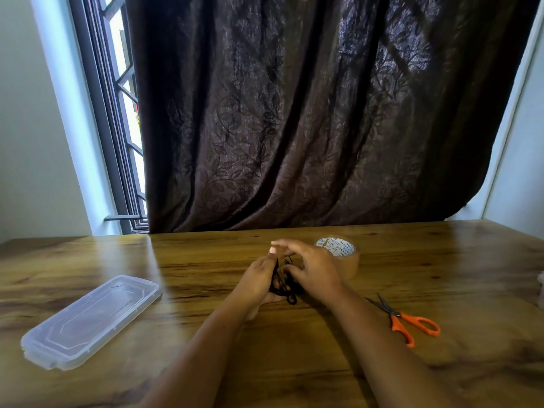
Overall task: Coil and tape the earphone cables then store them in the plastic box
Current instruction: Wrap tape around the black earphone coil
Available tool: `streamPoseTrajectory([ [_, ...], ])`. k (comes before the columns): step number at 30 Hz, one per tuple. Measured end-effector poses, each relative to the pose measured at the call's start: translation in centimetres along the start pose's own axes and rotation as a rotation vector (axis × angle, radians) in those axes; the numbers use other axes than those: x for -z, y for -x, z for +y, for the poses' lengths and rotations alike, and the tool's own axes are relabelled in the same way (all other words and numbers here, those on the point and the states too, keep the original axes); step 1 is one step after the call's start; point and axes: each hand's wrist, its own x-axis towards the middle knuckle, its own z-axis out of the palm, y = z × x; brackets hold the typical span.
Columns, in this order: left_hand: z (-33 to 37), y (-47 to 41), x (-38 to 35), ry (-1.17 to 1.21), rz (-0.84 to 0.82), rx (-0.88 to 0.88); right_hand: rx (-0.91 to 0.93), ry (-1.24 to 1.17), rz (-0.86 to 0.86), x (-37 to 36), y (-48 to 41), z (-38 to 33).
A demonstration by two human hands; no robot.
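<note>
A bundle of black earphone cable (284, 285) sits between my two hands above the middle of the wooden table (323, 363). My left hand (259, 279) holds the bundle with its fingers curled round it. My right hand (312, 265) pinches the cable from the right, its fingers reaching over the top. Most of the cable is hidden by the hands. A roll of clear tape (343, 256) stands just behind my right hand. The clear plastic box (91, 320) lies shut on the left of the table.
Orange-handled scissors (409, 322) lie on the table to the right of my right forearm. A dark patterned curtain (323, 113) hangs behind the table's far edge, with a window (123, 113) at the left. Something pale shows at the right table edge (541, 290).
</note>
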Motion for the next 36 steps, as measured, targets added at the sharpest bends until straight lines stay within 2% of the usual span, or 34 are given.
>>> streamPoseTrajectory([
  [7,-0.08,-0.11,0.35,0.017,-0.047,0.011,0.012,0.084,0.000,0.22,0.03,-0.21],
  [23,-0.02,0.01,0.75,0.055,-0.127,-0.074,-0.062,-0.126,-0.059,0.51,0.23,-0.43],
  [29,-0.11,-0.27,0.76,-0.076,-0.021,-0.135,-0.036,-0.125,-0.025,0.60,0.31,-0.57],
  [36,-0.30,-0.36,0.68,-0.323,0.158,-0.319,-0.061,-0.124,0.023,0.40,0.16,-0.15],
])
